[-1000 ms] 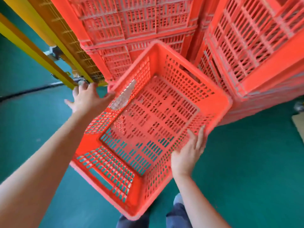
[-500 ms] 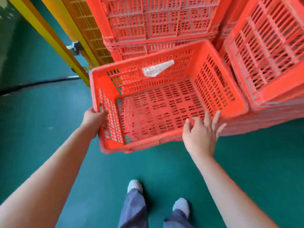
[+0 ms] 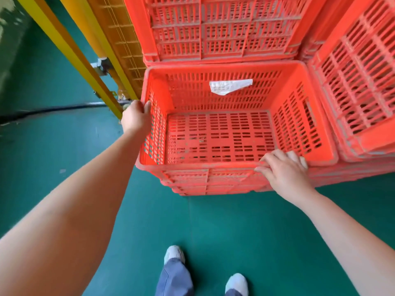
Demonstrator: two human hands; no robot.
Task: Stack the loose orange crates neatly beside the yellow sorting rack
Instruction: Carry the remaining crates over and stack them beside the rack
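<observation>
Crate (image 3: 218, 137) sits between your grips, nested on a low stack (image 3: 205, 184); your left grip (image 3: 136, 117) curls over its left rim, your right grip (image 3: 284, 169) hooks fingers over the near rim; yellow rack (image 3: 119, 39) stands just beyond the left grip.

The orange slatted plastic crate (image 3: 267, 97), a second ago tilted corner-first in the air, has been turned square and lowered. It now sits level on the low pile of matching orange crates (image 3: 205, 182). The left hand (image 3: 136, 118) has slid down to the crate's left rim. The right hand (image 3: 284, 171) has moved from the side wall to the near rim, fingers (image 3: 295, 157) hooked over it.
</observation>
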